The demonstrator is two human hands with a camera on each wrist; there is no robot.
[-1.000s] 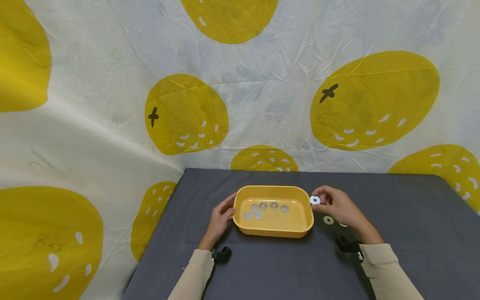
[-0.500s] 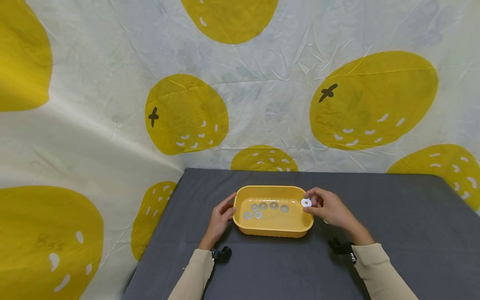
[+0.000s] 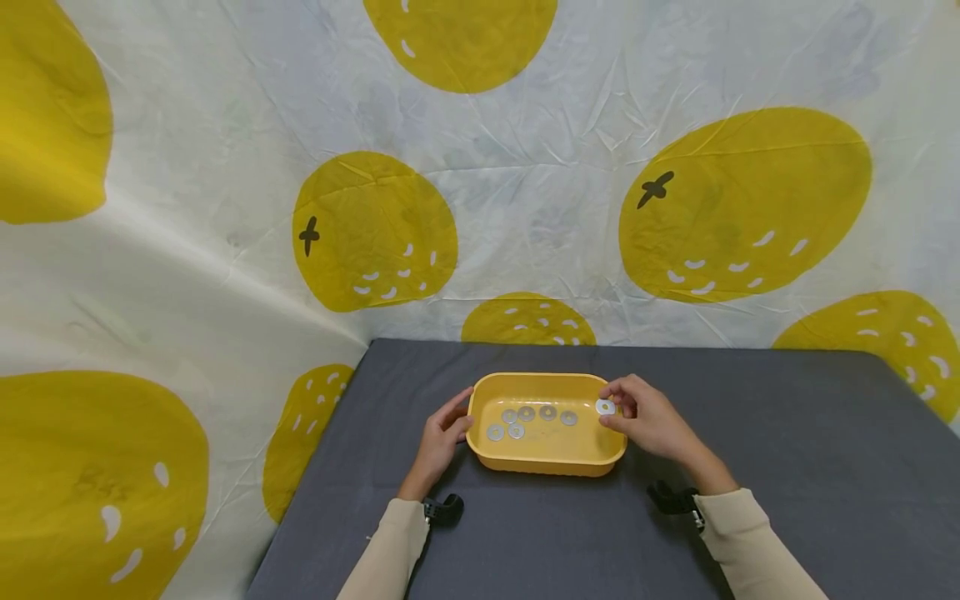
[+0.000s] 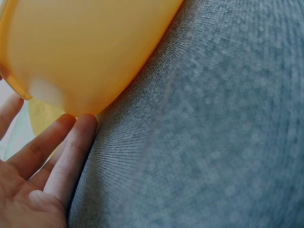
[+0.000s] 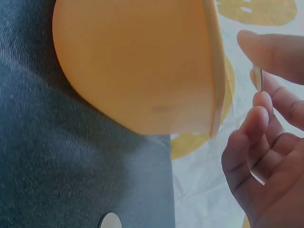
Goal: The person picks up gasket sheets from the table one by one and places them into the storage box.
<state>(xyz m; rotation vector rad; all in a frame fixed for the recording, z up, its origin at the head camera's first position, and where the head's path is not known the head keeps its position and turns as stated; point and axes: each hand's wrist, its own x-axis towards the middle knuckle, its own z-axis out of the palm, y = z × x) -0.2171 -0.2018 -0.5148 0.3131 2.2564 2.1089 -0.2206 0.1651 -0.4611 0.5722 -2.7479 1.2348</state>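
Observation:
A yellow plastic tub (image 3: 547,467) stands on the dark cloth, with several flat metal washers (image 3: 548,412) lying on its floor. My left hand (image 3: 438,442) touches the tub's left end; in the left wrist view nearly straight fingers (image 4: 76,152) meet its outer wall. Over the tub's right end, my right hand (image 3: 648,421) pinches one washer (image 3: 605,407) between thumb and fingers, above the tub floor. The right wrist view shows this washer edge-on, beyond the tub's rim. A thin bright edge also shows among the lower curled fingers there; what it is, I cannot tell.
Another washer (image 5: 111,221) lies on the cloth at the bottom of the right wrist view. Grey cloth covers the table (image 3: 787,433). Behind it hangs a white curtain (image 3: 525,225) printed with yellow fruit shapes.
My right hand has moved left with the pinched washer, from beside the tub's right rim to over its right end. My left hand and the tub have stayed in place.

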